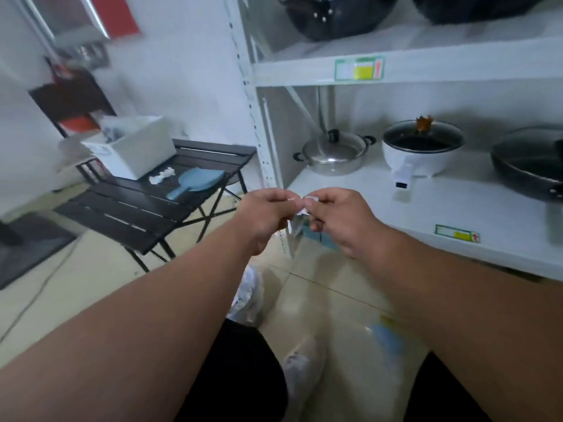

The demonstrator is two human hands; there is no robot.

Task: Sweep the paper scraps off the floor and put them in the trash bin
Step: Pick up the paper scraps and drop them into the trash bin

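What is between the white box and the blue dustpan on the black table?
In the head view, small white paper scraps lie between the white box and the blue dustpan.

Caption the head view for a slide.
Both hands, left hand and right hand, pinch a paper scrap beside a shelf of pots.

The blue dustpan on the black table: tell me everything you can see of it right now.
The blue dustpan looks like pale blue-grey plastic, with a broad scoop and a short stubby handle pointing toward the camera and left. It lies flat on the black slatted folding table, near the far edge. White paper scraps lie just to its left, next to a white box. Neither hand touches it; both pinch a small white paper piece in front of the shelving.
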